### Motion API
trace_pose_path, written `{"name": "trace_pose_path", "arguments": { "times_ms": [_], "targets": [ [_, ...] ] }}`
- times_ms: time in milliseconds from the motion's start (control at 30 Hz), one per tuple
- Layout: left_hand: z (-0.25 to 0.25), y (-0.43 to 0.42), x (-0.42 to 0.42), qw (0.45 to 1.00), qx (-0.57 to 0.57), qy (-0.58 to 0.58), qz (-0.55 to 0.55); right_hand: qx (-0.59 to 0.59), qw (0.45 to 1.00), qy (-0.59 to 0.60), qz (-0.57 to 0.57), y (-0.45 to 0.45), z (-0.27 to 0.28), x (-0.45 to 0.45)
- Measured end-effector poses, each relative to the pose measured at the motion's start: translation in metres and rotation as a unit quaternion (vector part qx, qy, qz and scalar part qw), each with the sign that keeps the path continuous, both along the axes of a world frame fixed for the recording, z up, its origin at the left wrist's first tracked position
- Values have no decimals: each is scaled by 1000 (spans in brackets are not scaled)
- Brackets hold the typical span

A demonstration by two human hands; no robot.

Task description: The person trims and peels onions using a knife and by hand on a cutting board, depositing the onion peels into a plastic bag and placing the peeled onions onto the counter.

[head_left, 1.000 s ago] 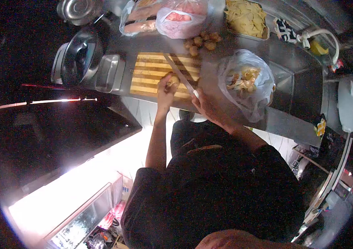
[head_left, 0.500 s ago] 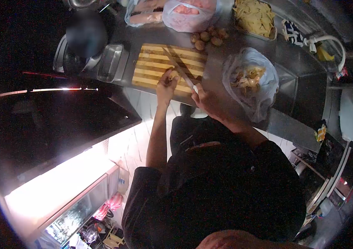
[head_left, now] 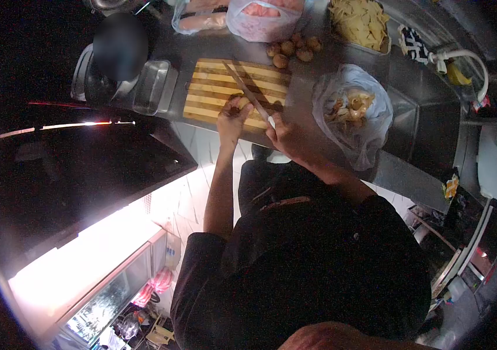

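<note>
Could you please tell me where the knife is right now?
In the head view, the knife is in the right hand, its blade slanting over the striped cutting board, beside the left hand.

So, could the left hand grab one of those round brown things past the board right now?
Probably not easily. The left hand holds a small yellowish piece, and the knife in the right hand seems to slant across the straight path to the round brown things.

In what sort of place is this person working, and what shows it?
Probably a kitchen: a knife is held over a striped cutting board on a metal counter, and what looks like a faucet is at right.
</note>
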State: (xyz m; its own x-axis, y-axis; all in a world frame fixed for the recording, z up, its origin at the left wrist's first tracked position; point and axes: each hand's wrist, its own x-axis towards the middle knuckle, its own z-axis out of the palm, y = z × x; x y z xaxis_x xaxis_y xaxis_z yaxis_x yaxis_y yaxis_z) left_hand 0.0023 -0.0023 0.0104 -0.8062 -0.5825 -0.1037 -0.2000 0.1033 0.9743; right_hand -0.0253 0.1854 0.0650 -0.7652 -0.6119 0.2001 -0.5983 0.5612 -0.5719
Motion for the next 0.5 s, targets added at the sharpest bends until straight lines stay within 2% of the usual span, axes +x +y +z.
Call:
{"name": "trace_pose_path", "arguments": {
  "times_ms": [67,133,267,333,400,433,500],
  "targets": [
    [-5,0,0,1000,27,6,7,25,997,-75,0,-4,-8,2],
    [3,3,-1,999,36,-4,15,-4,1000,-29,10,-4,-16,-1],
    [0,3,-3,1000,20,0,8,-51,998,-22,12,-8,-28,1],
    [-6,2,-4,999,28,-1,15,-234,958,-168,-5,-17,-41,5],
    [-6,3,-4,999,48,2,18,-239,959,-149,-16,-22,-43,4],
    [-2,3,-4,998,62,7,16,-153,986,-58,-17,-22,-37,2],
    [2,5,-3,997,68,22,13,-63,998,21,-1,-25,-26,-6]
  ]
}}
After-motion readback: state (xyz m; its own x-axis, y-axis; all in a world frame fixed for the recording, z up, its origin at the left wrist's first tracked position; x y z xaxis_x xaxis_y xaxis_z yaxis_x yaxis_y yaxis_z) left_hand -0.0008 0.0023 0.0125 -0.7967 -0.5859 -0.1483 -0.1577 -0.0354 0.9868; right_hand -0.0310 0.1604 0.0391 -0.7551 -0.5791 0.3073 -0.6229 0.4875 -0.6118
